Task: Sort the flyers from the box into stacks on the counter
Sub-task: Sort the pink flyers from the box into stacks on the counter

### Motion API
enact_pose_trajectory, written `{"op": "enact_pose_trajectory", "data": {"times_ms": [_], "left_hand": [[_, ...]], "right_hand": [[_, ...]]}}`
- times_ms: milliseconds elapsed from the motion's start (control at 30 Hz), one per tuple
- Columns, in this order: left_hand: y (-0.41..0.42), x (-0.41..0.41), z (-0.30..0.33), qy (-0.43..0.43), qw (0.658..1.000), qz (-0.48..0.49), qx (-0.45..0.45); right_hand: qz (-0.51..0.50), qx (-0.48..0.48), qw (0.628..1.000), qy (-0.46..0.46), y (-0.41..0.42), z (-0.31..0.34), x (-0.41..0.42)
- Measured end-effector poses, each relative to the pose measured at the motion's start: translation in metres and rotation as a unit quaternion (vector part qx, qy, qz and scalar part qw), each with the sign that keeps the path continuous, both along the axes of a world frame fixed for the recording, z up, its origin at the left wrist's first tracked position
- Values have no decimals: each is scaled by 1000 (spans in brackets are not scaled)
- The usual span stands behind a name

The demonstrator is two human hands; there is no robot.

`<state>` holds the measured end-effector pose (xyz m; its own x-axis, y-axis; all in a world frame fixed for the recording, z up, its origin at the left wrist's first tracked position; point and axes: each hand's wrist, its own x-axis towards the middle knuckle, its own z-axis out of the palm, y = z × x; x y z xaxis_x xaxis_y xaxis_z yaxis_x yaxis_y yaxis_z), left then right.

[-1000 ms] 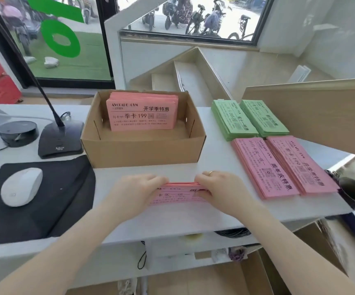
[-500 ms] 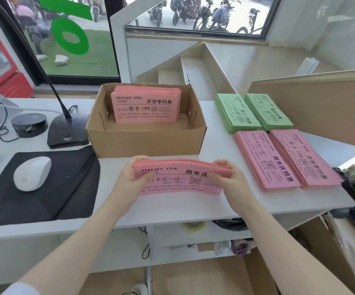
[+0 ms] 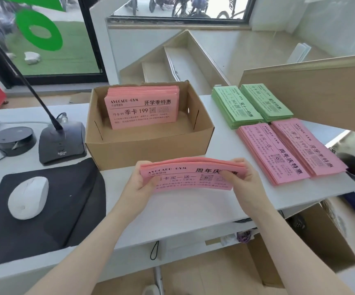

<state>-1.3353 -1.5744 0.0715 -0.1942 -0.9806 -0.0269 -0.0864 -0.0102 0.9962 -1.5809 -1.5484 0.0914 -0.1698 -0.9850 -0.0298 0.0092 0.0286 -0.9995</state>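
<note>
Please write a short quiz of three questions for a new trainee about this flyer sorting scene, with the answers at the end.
1. True or false: both hands grip the pink bundle, the left hand at one end and the right hand at the other.
2. How many flyer stacks lie on the counter to the right of the box? A) two B) four C) six
3. Fill in: the flyers still in the box are of ____ colour.

Key:
1. True.
2. B: two green stacks at the back, two pink stacks in front of them.
3. Pink.
</note>
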Motion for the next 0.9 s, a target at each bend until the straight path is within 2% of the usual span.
{"op": "enact_pose_trajectory", "data": {"times_ms": [200, 300, 367, 400, 467, 533, 633, 667, 800, 900], "left_hand": [[-14, 13, -13, -58, 996, -65, 11], [-18, 13, -7, -53, 997, -63, -3], [-22, 12, 4, -60, 996, -65, -32], [-24, 10, 11, -72, 993, -70, -54], [-30, 4, 26, -97, 986, -91, -96], [-35, -6, 40, -108, 981, -115, -116], [-39, -26, 56, -118, 974, -151, -121], [-42, -34, 60, -113, 974, -159, -114], [-50, -70, 67, -76, 980, -173, -58], [-52, -105, 58, -43, 986, -163, 10]], "right_hand": [[-8, 60, 997, 43, 1, -12, 12], [-30, 87, 994, 56, 0, -3, 10], [-65, 95, 986, 119, 0, 2, 5], [-83, 88, 977, 178, 1, 5, 2], [-99, 31, 938, 331, 3, 15, -4], [-90, -42, 883, 460, 3, 28, -5], [-56, -143, 788, 597, -3, 40, -9], [-45, -149, 779, 608, -4, 43, -12], [-12, -18, 884, 467, -5, 51, -35], [-13, 27, 904, 427, -6, 54, -64]]}}
